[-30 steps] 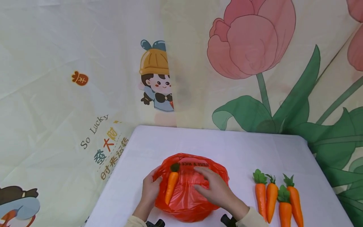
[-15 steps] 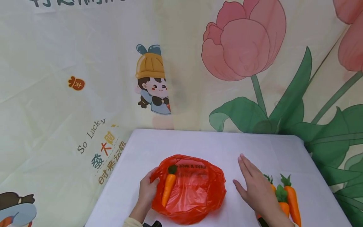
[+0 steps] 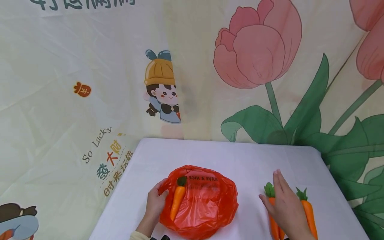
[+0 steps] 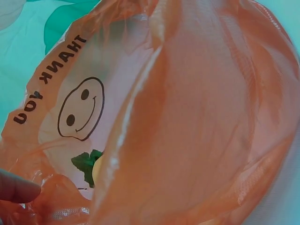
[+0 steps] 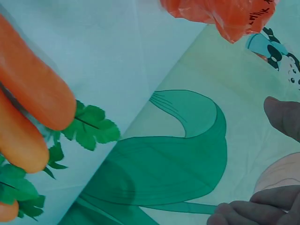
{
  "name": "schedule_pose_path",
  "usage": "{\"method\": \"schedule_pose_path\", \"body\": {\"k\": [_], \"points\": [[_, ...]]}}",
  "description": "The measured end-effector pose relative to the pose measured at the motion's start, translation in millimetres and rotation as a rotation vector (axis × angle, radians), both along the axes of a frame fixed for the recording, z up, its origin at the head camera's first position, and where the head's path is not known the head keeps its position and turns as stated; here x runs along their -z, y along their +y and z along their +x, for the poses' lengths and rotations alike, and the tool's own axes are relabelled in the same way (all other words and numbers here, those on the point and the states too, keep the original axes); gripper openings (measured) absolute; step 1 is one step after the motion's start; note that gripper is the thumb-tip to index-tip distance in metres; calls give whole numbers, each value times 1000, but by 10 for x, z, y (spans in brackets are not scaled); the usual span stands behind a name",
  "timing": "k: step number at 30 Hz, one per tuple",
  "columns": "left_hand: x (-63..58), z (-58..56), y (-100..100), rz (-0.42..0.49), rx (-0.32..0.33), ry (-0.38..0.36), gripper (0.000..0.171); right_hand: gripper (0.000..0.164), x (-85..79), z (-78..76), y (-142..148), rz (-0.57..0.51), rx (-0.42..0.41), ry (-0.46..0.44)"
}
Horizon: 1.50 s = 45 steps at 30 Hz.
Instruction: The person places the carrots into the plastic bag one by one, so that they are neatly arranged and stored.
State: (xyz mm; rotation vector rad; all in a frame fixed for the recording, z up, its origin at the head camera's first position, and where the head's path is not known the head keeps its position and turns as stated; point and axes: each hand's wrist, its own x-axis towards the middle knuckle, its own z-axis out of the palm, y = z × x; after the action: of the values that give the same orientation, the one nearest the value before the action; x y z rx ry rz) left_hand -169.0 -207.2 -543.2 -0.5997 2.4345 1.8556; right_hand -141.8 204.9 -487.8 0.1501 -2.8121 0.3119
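A red plastic bag (image 3: 201, 210) lies with its mouth spread wide, printed lettering showing on its inner wall. Inside it, along the left, is one toy-like carrot (image 3: 178, 201) with a dark green top; in the left wrist view its leaves (image 4: 86, 164) show through the bag. My left hand (image 3: 155, 203) pinches the bag's left rim between thumb and fingers. My right hand (image 3: 286, 208), fingers straight and thumb apart, is over a group of carrots (image 3: 310, 216) and hides part of them. It holds nothing.
A white-covered table (image 3: 249, 160) carries everything. Several carrots (image 5: 40, 75) lie close together on the right, leaves pointing to the far side. Behind the table hangs a printed backdrop (image 3: 204, 100) with tulips and a cartoon figure.
My right hand has left the bag's mouth and moved right to the loose carrots. My left hand keeps its grip on the rim. The head view has shifted slightly.
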Motion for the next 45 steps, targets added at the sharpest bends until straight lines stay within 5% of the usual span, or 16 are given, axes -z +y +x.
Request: {"method": "schedule_pose_path", "body": {"k": [10, 20, 31, 45], "points": [[33, 9, 25, -30, -18, -27, 56, 113, 302, -9, 65, -24, 171, -363], [65, 4, 20, -34, -30, -40, 56, 97, 661, -69, 71, -61, 300, -543], [55, -20, 11, -35, -39, -44, 56, 99, 833, -118, 74, -90, 347, -620], [69, -26, -23, -5, -37, -56, 56, 87, 908, -157, 49, -19, 281, -533]]}}
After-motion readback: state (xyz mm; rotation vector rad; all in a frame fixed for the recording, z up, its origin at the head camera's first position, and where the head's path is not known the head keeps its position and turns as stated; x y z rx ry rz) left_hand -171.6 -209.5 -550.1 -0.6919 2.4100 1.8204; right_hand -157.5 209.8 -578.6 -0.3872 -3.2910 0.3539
